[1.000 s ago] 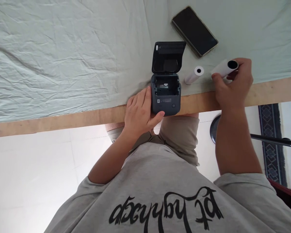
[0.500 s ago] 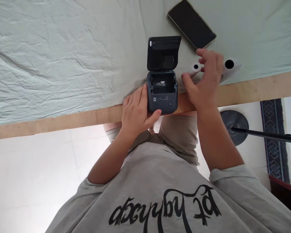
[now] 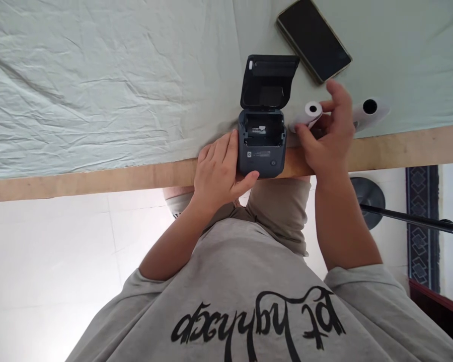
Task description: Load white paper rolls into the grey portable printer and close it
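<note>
A small dark printer stands at the table edge with its lid raised and its paper bay bare. My left hand lies against the printer's left side, thumb along its front edge, steadying it. Just right of the printer, my right hand has its thumb and fingers round a small white paper roll, whose dark core faces up. A larger white roll stands to the right of that hand.
A black phone lies behind the printer on the pale green cloth. The wooden table edge runs across in front. Below right are a round black stand base and a patterned mat.
My right hand has closed round the small paper roll, which it was reaching over before. The view has shifted a little, so the table things appear further right.
</note>
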Tool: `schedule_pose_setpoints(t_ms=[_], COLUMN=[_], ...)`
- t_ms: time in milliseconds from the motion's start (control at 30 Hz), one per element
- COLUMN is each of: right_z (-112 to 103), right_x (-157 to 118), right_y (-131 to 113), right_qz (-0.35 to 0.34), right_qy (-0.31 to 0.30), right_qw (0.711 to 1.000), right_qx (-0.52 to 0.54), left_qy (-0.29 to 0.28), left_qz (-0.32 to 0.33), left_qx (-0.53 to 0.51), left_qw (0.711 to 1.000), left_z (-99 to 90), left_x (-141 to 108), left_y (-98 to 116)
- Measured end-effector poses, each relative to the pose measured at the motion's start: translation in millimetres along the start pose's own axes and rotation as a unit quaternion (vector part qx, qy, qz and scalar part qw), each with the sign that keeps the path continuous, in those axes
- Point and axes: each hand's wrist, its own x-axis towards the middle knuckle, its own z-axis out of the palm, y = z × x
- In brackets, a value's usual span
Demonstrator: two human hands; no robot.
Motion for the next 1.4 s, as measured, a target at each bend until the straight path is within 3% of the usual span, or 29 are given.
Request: schedule_pose_setpoints(t_ms=[133,333,500,733,867,1100,1300,1400], right_z=[7,16,18,18,17,31,40,38], right_x=[1,10,22,28,18,-21,-28,-27], right_y=[-11,-10,-12,-11,-9,-3,12,15], right_qz=[-0.036,-0.134,-0.102,-0.067,-0.123,-0.173,-0.199,-0.145], right_qy=[0.028,0.12,0.094,0.042,0.075,0.096,0.094,0.111], right_qw=[0.999,0.983,0.989,0.996,0.989,0.978,0.968,0.97], right_qx=[0.0,-0.03,-0.046,0.037,0.037,0.063,0.118,0.16], left_qy=[0.003,0.022,0.027,0.015,0.011,0.013,0.0,-0.009], left_qz=[0.005,0.02,0.017,0.011,0.0,-0.087,-0.137,-0.132], left_qx=[0.003,0.003,0.007,-0.012,-0.05,-0.173,-0.112,-0.09], left_qw=[1.0,1.0,0.999,1.0,0.999,0.981,0.984,0.987], left_z=[0.4,1.9,2.3,2.2,-3.7,-9.4,-5.4,-7.1], left_x=[0,-1,-1,-1,0,8,14,14], left_y=[0,-1,-1,-1,-2,-1,7,10])
